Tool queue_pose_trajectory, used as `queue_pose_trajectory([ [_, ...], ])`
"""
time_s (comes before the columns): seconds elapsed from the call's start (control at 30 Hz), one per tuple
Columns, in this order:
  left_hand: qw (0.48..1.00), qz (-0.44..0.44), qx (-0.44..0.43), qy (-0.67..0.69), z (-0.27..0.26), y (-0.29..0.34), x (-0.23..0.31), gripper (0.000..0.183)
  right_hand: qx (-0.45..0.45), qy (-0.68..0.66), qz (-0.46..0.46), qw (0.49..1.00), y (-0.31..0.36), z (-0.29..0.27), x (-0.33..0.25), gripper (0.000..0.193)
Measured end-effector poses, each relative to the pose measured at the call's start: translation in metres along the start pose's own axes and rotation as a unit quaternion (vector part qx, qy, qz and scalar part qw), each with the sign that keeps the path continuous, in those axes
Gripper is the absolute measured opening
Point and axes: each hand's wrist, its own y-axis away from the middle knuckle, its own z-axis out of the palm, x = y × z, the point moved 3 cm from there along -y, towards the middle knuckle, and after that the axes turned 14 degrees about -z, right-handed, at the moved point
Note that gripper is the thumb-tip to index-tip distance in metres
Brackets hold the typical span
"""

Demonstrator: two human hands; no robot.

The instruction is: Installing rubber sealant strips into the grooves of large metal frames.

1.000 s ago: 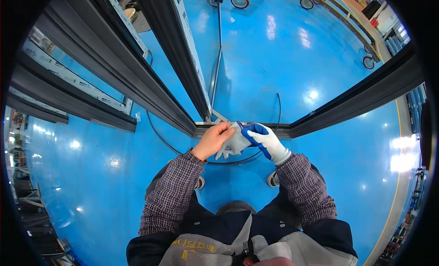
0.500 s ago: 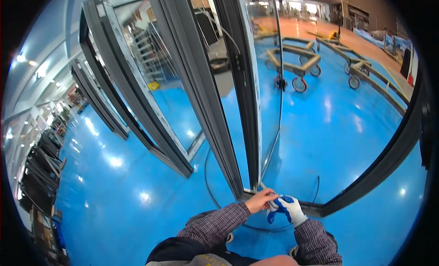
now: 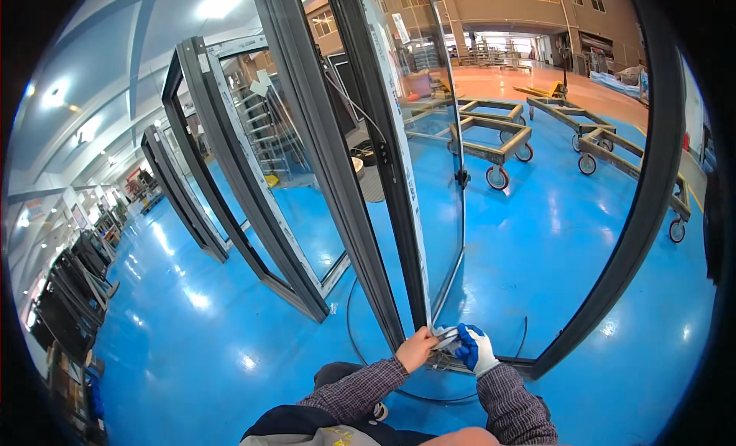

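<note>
My bare left hand [image 3: 415, 349] is closed at the lower corner of a tall dark window or door frame [image 3: 326, 151], beside the foot of its opened glazed sash [image 3: 410, 231]. My right hand [image 3: 477, 349], in a white glove with blue-coated fingers, is closed just to the right of it. Between the two hands is a pale, crumpled strip [image 3: 446, 339], pinched from both sides; its exact kind is too small to tell. Below the hands runs the frame's bottom rail [image 3: 517, 363], partly covered by them. A thin black cable or strip [image 3: 351, 323] curves over the floor around this corner.
More dark frames [image 3: 245, 193] stand upright to the left. Wheeled trolleys [image 3: 494, 139] and a yellow pallet truck [image 3: 548, 90] are at the back right. The frame's right upright [image 3: 640, 208] bends up at my right. Blue glossy floor [image 3: 222, 323] surrounds everything.
My head view has tilted up, showing more of the hall. My left hand has turned and sits against the frame's corner. The pale strip shows more plainly between both hands.
</note>
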Motion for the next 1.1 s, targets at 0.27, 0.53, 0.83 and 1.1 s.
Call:
queue_pose_trajectory([
  [0.27,0.862,-0.198,-0.108,0.453,0.026,0.024,0.01,0.021,-0.04,-0.153,0.033,0.987,0.015,0.004,-0.014,0.021],
  [0.53,0.621,-0.292,-0.174,0.706,0.039,0.065,0.033,0.023,-0.108,-0.222,0.111,0.963,0.066,0.035,-0.022,0.025],
  [0.83,0.521,-0.358,-0.179,0.754,0.056,0.102,0.039,0.02,-0.112,-0.072,0.075,0.988,0.113,0.051,-0.014,0.021],
  [1.1,0.454,-0.329,-0.093,0.823,0.053,0.097,0.017,0.03,0.025,0.017,0.041,0.999,0.134,0.063,-0.025,0.015],
])
